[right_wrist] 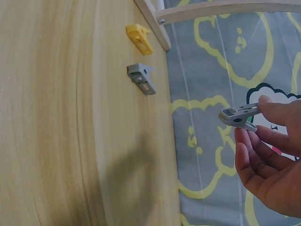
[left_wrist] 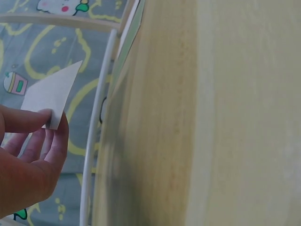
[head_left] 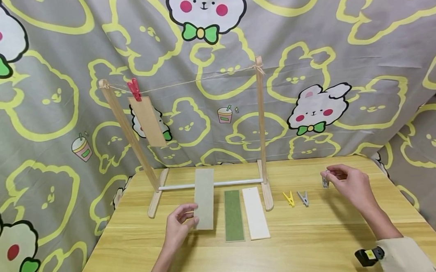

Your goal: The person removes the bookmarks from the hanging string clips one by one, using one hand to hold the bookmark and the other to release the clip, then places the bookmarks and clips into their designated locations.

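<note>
Between thumb and fingers, my left hand [head_left: 180, 224] pinches a pale grey card strip [head_left: 205, 199] by its left edge near the lower end, raised above the table. In the left wrist view the strip [left_wrist: 52, 98] juts out past the fingertips. My right hand [head_left: 350, 183], at the right of the table, pinches a grey clothespin [right_wrist: 239, 115] by its handle ends, above the tabletop. A yellow clothespin [head_left: 289, 199] and another grey clothespin [head_left: 304, 198] lie left of that hand. A green strip [head_left: 233, 215] and a white strip [head_left: 256, 213] lie side by side near the middle.
Behind the strips stands a wooden frame [head_left: 261, 121] with a string [head_left: 200, 80] tied between its posts and a white bar [head_left: 239, 182] low down. A red clothespin [head_left: 134, 90] holds a tan strip [head_left: 148, 122] on the string. A patterned curtain [head_left: 308, 32] hangs behind.
</note>
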A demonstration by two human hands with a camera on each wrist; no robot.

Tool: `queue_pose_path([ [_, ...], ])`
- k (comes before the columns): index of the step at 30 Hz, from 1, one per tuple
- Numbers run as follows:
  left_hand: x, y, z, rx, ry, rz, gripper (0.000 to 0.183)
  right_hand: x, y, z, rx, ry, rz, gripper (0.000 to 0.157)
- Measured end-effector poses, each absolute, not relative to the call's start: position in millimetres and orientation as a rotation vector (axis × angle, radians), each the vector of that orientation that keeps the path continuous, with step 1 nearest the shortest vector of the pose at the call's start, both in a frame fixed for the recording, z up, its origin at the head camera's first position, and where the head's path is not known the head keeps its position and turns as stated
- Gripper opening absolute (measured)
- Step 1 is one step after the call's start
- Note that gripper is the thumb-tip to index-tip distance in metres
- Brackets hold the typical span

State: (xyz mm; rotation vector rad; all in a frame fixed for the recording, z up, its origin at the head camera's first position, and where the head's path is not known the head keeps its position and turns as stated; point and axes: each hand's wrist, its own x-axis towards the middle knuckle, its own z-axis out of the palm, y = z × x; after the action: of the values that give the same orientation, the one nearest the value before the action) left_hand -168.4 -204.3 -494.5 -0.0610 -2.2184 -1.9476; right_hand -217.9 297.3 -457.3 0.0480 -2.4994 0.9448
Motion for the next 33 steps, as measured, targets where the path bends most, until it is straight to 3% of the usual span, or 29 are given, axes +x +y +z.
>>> queue_pose_path([
  [33,-163,-201,-505,0.107,-2.313,-2.021,0.038,-230,299,-482,0.069,-2.787,0.955,0.041],
])
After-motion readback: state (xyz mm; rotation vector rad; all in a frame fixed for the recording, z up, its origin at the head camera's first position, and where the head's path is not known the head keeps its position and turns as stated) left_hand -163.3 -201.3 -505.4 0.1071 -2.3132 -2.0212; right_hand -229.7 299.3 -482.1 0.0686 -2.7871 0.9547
